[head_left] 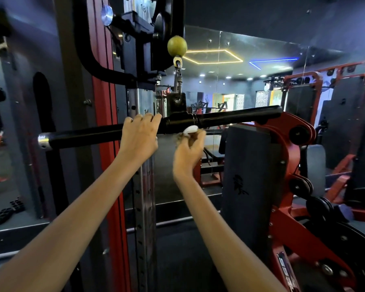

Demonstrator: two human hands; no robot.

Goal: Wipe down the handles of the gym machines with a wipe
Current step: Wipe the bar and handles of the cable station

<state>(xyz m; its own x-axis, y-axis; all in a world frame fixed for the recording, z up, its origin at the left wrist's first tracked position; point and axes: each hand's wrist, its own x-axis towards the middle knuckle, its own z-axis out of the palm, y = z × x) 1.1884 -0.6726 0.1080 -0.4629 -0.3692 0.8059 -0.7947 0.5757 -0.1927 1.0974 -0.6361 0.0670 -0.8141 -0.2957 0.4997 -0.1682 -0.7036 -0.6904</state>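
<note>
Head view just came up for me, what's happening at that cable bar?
A person is wiping a cable machine's black bar. The left hand grips the bar just left of its centre mount, steadying it. The right hand pinches a small white wipe against the bar's underside, just right of the mount. The bar hangs from a cable below a yellow-green ball.

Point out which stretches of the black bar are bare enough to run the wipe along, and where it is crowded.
Bare: the bar from its chrome end cap to the left hand, and the right grip out to its far end. Crowded: the middle, where the left hand grips beside the swivel collar and the right hand holds the wipe beneath it.
</note>
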